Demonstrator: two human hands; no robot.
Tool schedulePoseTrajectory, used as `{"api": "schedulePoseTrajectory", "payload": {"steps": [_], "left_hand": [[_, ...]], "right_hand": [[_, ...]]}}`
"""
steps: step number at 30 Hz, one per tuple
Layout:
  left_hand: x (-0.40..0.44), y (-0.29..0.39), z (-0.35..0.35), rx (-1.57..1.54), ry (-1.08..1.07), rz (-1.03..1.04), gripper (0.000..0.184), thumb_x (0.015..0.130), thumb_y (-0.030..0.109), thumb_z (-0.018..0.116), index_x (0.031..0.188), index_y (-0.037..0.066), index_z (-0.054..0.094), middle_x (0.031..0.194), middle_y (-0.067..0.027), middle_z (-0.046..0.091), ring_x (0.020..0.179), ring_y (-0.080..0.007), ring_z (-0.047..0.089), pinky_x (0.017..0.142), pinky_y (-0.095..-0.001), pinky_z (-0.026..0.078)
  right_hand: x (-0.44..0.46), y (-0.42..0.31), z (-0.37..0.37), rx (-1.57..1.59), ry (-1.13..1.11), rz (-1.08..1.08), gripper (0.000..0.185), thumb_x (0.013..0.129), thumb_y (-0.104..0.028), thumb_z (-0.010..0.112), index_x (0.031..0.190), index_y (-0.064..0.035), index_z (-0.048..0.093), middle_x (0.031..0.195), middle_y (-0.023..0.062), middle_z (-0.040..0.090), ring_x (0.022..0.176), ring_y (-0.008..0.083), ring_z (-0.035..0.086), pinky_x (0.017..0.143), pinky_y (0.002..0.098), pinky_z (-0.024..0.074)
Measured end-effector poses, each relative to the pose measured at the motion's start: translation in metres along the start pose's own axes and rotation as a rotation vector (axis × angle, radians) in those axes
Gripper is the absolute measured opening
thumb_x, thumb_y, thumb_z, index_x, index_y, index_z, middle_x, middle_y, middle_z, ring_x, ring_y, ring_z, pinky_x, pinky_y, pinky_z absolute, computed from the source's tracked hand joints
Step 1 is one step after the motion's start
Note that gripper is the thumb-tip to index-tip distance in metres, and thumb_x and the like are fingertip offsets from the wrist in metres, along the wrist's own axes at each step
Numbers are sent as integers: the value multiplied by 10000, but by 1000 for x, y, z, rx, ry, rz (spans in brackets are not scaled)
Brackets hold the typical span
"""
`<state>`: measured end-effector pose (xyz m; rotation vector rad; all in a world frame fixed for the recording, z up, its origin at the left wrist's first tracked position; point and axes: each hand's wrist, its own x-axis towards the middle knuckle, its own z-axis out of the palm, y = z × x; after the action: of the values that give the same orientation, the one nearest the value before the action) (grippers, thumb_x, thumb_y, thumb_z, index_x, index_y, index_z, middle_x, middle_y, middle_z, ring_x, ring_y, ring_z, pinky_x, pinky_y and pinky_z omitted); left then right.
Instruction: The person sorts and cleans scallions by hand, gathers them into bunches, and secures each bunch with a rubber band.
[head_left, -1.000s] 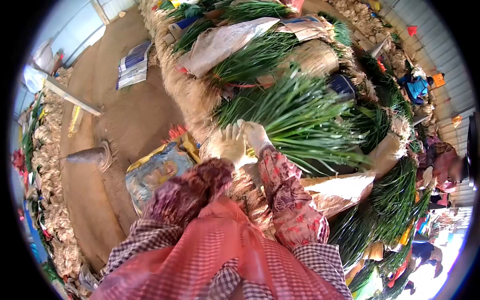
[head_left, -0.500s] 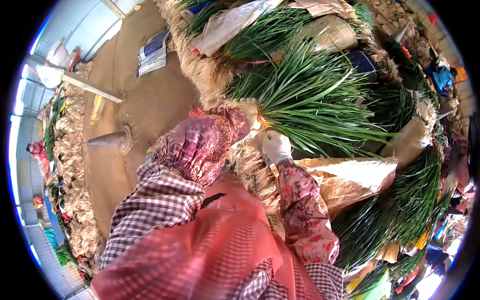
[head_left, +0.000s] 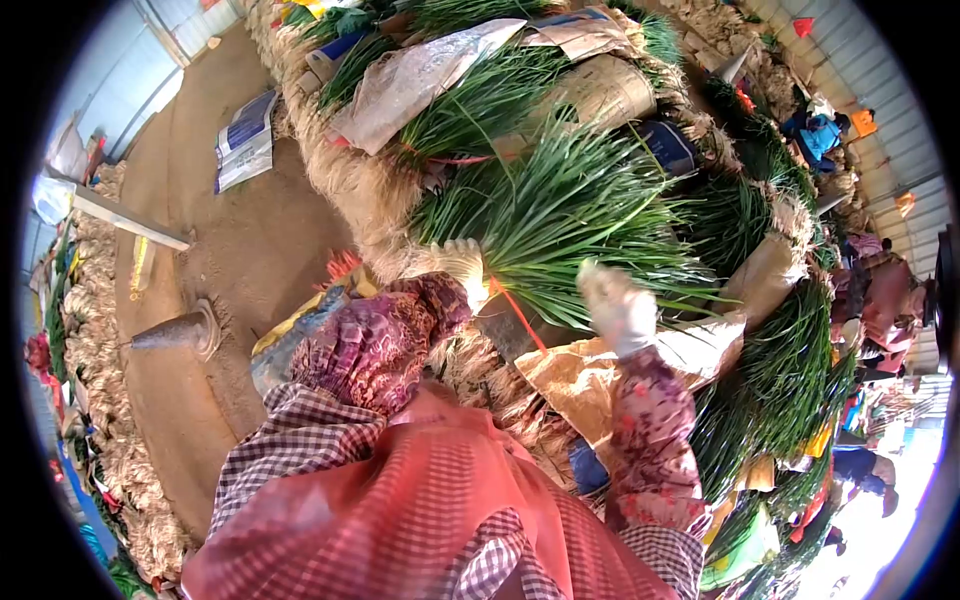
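Observation:
A bundle of long green leaf stalks, much like chives, fans out to the right over the pile. My left hand, in a pale glove, is closed round its gathered base. From that base a thin red tie trails down to the right. My right hand, also gloved, is apart from the tie, in front of the lower leaves. Motion blurs its fingers, so their pose is unclear. Below it lies a brown paper sheet.
Stacked bundles with pale, shaggy roots curve along the walkway. A grey cone and a printed sack lie on the brown floor. More leaves are heaped at right. Another person is at the far right.
My right hand has left the bundle's base and moved right and slightly down. The red tie now hangs loose from the base. My left hand stays on the bundle; the whole view has shifted.

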<state>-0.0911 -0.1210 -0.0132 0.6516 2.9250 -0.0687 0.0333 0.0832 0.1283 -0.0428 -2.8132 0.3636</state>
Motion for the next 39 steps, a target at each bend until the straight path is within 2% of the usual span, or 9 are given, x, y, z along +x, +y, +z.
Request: {"api": "schedulePoseTrajectory", "payload": {"steps": [2,4,7,10,21,25,28,35,39], "left_hand": [[27,-2,65,55,-18,-54,781,757,466,644,1326,25,342,1265,-159,450,1212,-312,421,1064,-529,261],[12,2,15,-24,-154,-56,938,695,506,679,1396,24,286,1374,-143,393,1295,-313,357,1102,-542,204],[1,0,8,-49,63,-15,668,752,444,655,1228,29,436,1180,-130,502,1162,-314,454,1043,-565,265],[7,-3,-2,-102,-132,-12,927,668,486,717,1356,1,329,1301,-168,443,1236,-339,406,1078,-551,227],[12,-6,-9,-122,-211,15,914,660,442,719,1359,15,312,1303,-144,429,1201,-298,416,1039,-531,269],[8,-7,-7,-75,-150,-1,870,646,423,733,1328,28,364,1245,-115,461,1195,-276,415,1040,-476,291],[10,-6,0,-86,-106,-4,866,637,407,721,1322,18,361,1225,-112,461,1186,-282,412,1037,-477,282],[12,-9,3,-46,-69,15,604,694,394,628,1130,29,425,1010,-91,455,1006,-258,453,916,-436,334],[9,-8,-6,-73,-147,-10,783,712,389,641,1334,13,350,1260,-137,462,1189,-289,439,1055,-482,277]], "right_hand": [[49,4,-15,-152,278,-249,171,884,-282,602,850,-116,623,728,42,560,596,181,585,480,308,480],[93,-6,-19,-246,-148,-90,290,866,-344,598,928,-63,638,942,97,584,803,258,623,685,380,515],[131,-7,18,-420,-480,-99,398,842,-419,610,947,-36,640,997,134,592,839,275,645,673,386,528],[137,-2,55,-473,-580,-113,398,841,-392,620,918,-3,645,947,135,617,794,303,666,628,426,533],[79,6,66,173,54,-169,45,817,-189,644,847,-155,649,853,61,610,818,254,623,716,374,521],[103,9,-29,757,239,575,103,882,-61,586,955,-24,648,816,48,671,598,102,606,559,246,495],[102,9,-95,972,488,455,143,941,-96,515,979,-35,638,903,93,677,608,117,594,551,243,493],[45,-13,-41,787,-205,532,212,885,-225,656,1040,-85,690,879,-8,692,581,-13,501,469,160,429],[54,-23,-5,219,-412,232,333,843,-451,644,933,-137,706,820,34,691,723,169,652,697,305,515]]}}
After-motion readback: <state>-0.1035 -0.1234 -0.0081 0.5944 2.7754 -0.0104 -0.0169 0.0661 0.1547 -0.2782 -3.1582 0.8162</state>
